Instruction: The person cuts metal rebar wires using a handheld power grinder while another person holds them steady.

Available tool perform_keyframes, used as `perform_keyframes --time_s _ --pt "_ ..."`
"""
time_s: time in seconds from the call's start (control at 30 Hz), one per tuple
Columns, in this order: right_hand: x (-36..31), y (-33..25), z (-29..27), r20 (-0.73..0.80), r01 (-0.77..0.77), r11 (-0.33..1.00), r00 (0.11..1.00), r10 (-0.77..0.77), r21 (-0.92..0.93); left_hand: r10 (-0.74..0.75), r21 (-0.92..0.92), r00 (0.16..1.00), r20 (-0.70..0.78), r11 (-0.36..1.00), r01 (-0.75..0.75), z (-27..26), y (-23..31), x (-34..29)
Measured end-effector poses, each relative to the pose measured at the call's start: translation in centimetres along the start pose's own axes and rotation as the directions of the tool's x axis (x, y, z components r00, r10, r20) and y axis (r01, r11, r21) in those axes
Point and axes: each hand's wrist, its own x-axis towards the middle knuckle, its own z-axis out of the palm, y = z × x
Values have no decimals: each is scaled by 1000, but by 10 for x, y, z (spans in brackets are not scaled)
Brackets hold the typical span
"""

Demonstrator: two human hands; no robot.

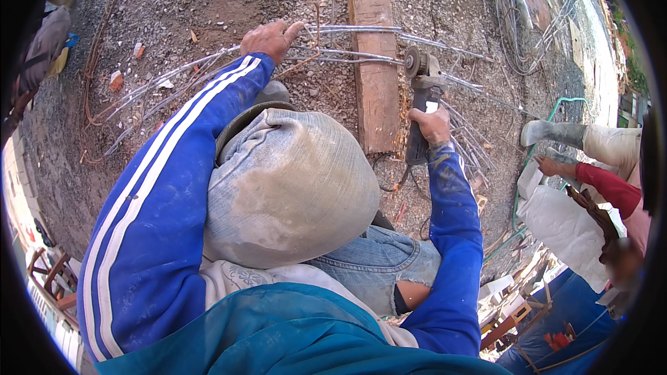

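Several thin steel rods (358, 29) lie across a wooden beam (376, 101), their ends reaching past it on both sides. My left hand (267, 39) is closed over the rods left of the beam; its palm side is hidden. An angle grinder (427, 85) is in my right hand (433, 126), fingers wrapped round its body just right of the beam. Its round disc (413, 62) sits close to the rods near the beam's right edge. Whether disc and rods touch, or whether it spins, I cannot tell.
My bent knee (292, 187) rises between my arms. More loose rods (467, 132) lie right of the grinder. At the right, a person with a red sleeve (611, 189) is beside a white sheet (556, 219) and a green hose (515, 212). Another person (48, 42) is at upper left.
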Motion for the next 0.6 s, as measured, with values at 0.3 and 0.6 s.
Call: perform_keyframes --time_s 0.3,0.6 --pt "-1 -23 -7 42 25 999 999 -27 42 -15 -6 1000 9 1000 15 0 0 -1" --pt "21 -2 -10 -75 45 995 996 -52 -93 21 -32 999 -31 999 -22 3 5 1"
